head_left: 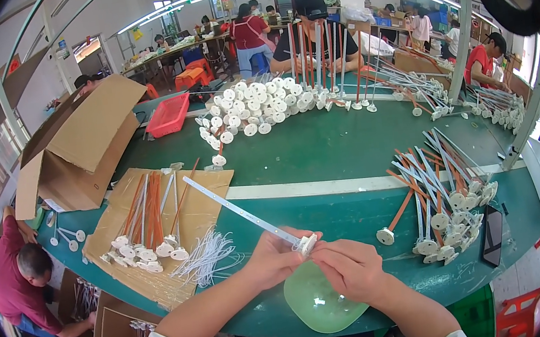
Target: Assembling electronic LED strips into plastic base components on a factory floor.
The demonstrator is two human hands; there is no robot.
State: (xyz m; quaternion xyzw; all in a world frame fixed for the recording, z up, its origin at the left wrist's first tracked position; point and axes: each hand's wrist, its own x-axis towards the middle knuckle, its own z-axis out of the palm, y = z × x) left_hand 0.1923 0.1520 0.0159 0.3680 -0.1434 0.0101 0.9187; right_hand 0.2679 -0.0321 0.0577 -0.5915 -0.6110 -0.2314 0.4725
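Observation:
A long, flat, pale grey strip (pixel 242 213) with a white round disc (pixel 306 244) at its lower end slants up to the left. My left hand (pixel 272 259) is closed around the strip just behind the disc. At the disc's right edge, the thumb and fingers of my right hand (pixel 351 267) are pinched together; whatever lies between them is hidden. Below both hands sits a pale green, rounded, see-through piece (pixel 321 299) at the table edge. Left of my left hand lies a loose bundle of thin white ties (pixel 208 258).
Disc-ended strips (pixel 149 215) lie on a cardboard sheet (pixel 120 269) at left, with more strips (pixel 443 198) near a phone (pixel 493 236) at right. White discs (pixel 253 104) are heaped at the far side. An open carton (pixel 81 147) and red basket (pixel 169 115) stand left. Other people work nearby.

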